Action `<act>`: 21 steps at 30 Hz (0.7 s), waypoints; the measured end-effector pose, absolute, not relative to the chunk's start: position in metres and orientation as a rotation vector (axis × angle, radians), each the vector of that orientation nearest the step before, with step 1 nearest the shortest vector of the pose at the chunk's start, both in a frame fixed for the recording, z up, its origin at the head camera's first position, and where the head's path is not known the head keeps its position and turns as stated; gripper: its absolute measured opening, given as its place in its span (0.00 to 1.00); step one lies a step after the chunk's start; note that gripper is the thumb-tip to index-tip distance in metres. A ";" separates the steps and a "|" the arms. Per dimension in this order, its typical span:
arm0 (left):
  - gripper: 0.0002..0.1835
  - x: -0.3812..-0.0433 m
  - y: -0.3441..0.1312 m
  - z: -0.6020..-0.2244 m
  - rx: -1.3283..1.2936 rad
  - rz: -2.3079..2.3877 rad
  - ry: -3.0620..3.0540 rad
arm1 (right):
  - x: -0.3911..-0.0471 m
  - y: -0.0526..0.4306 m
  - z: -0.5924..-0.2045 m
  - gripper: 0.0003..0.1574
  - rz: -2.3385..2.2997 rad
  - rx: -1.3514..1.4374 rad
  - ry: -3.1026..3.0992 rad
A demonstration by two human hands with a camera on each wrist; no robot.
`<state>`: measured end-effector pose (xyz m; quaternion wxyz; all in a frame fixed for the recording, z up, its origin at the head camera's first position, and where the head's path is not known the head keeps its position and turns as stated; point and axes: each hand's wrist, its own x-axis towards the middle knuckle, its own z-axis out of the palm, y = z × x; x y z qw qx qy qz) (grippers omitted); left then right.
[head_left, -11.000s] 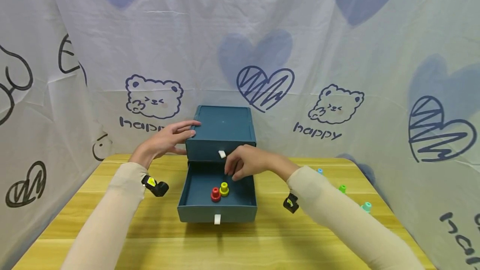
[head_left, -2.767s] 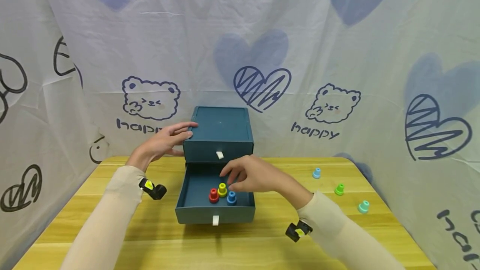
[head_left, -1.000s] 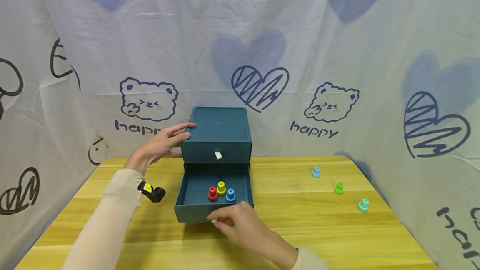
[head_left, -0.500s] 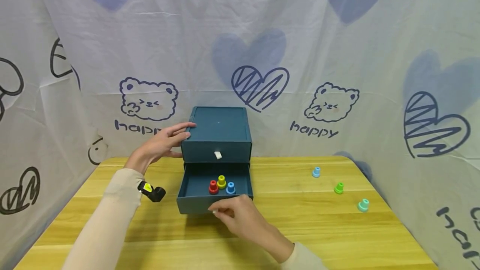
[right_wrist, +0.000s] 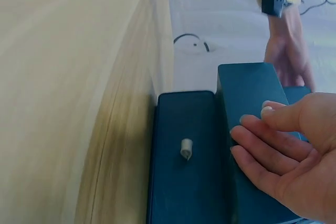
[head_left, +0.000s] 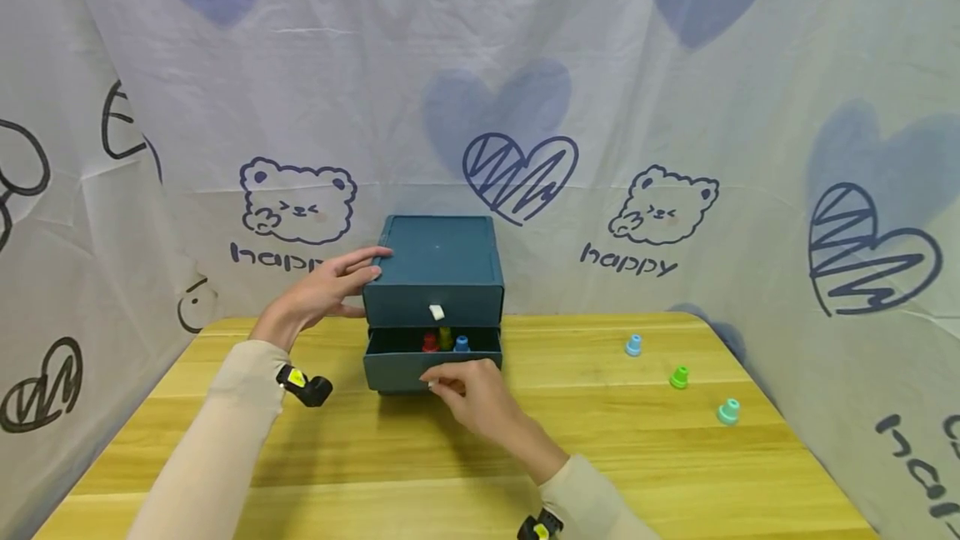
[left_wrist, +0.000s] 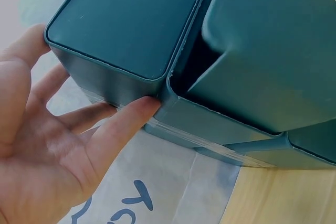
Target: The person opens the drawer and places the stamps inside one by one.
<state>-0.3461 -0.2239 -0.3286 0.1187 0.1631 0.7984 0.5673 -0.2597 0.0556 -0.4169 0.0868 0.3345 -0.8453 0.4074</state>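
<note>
My right hand point(head_left: 480, 407) pinches the white pull tab of the middle drawer point(head_left: 393, 372) between thumb and index finger, the other fingers loosely bent. That drawer stands partly pulled out of a dark teal cabinet point(head_left: 442, 248). Inside it, red point(head_left: 430, 343), yellow point(head_left: 446, 339) and blue point(head_left: 462, 345) peg-like pieces with flared bases are part hidden by the drawer front. My left hand point(head_left: 318, 290) rests on the cabinet's upper left edge and side, fingers spread. In the right wrist view, a lower drawer front point(right_wrist: 186, 182) with its own white tab point(right_wrist: 186, 149) shows beneath.
On the right of the wooden table point(head_left: 600, 448) stand light blue point(head_left: 633, 345), green point(head_left: 679, 377) and mint point(head_left: 728, 412) peg-like pieces. The top drawer is shut, its white tab point(head_left: 437, 312) in front. A printed curtain point(head_left: 540, 107) hangs behind and beside the table.
My right hand pushes the middle drawer inward, carrying the red, yellow and blue pieces under the cabinet's front edge. Earlier that hand left the blue piece in the drawer. My left hand stays put.
</note>
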 end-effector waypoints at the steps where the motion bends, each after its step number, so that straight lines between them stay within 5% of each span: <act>1: 0.33 -0.346 -0.224 -0.329 0.482 1.659 2.335 | -0.263 0.055 -0.418 0.11 1.216 0.993 -2.507; 21: 0.34 -0.346 -0.223 -0.329 0.490 1.663 2.337 | -0.290 0.049 -0.432 0.14 1.290 0.806 -2.487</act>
